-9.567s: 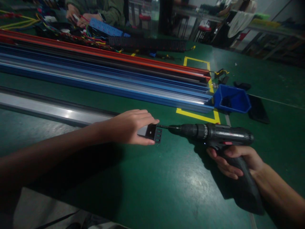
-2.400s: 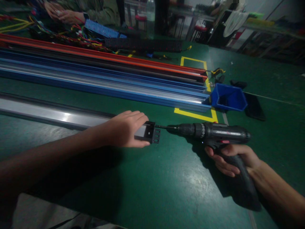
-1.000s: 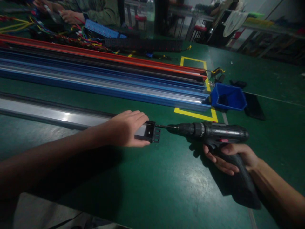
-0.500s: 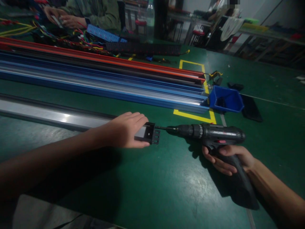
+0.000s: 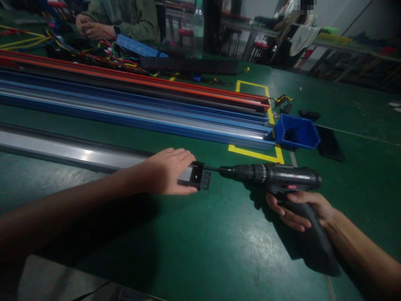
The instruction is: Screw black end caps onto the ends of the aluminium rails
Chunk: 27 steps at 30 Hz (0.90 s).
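My left hand (image 5: pixel 169 171) is wrapped over the right end of a long silver-and-black metal rail (image 5: pixel 78 152) lying on the green table. A black slotted end plate (image 5: pixel 205 179) sits at that end, just past my fingertips. My right hand (image 5: pixel 300 211) grips the handle of a black cordless drill (image 5: pixel 275 173). The drill lies level, pointing left, and its long bit (image 5: pixel 216 169) reaches the upper part of the end plate. Whether the bit sits in a screw is too small to tell.
Behind the rail lie blue rails (image 5: pixel 175 123) and an orange rail (image 5: pixel 188 83), ending inside yellow tape (image 5: pixel 257 155). A blue bin (image 5: pixel 297 131) stands at their right end, with a dark flat object (image 5: pixel 330 142) beside it. Across the table are wires, a power strip (image 5: pixel 139 46) and another person's hands (image 5: pixel 95 30).
My hands, the drill and the rail look nearly the same. Across the table, the other person's hands have come together and the small object they held no longer shows.
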Motion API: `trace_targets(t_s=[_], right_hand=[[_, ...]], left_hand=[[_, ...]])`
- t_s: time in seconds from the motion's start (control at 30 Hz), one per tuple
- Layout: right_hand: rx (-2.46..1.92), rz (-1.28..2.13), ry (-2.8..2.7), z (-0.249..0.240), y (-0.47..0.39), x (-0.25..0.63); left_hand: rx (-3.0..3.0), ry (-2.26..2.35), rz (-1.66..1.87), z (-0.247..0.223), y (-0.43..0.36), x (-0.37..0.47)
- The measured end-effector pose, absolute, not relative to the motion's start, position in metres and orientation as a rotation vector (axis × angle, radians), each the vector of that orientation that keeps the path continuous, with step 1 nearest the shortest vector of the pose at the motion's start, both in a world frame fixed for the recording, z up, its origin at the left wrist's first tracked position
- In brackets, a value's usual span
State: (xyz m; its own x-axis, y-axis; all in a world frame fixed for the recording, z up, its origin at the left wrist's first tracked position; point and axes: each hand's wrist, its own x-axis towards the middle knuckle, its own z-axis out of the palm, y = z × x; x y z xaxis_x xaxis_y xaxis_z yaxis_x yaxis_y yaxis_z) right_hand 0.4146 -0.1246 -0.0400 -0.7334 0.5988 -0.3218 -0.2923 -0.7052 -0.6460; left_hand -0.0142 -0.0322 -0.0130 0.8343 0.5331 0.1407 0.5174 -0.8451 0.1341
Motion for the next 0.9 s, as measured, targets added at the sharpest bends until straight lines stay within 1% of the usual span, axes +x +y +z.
trace_targets(t_s=[0.3,0.67,0.9], right_hand=[[-0.740,2.381,-0.793,-0.0427,-0.1252,0.4157],[-0.745,2.372,-0.767,-0.0384,-0.1264,0.4122],[-0.754,2.363,-0.773,-0.0386,-0.1262,0.4117]], left_hand=[[2.920,0.849,0.228,-0.0122,-0.0323,-0.0134],[2.902,0.833,0.306,-0.0121,-0.0329,-0.0132],[2.935,0.824,0.292,-0.0121,-0.0323,-0.0144]])
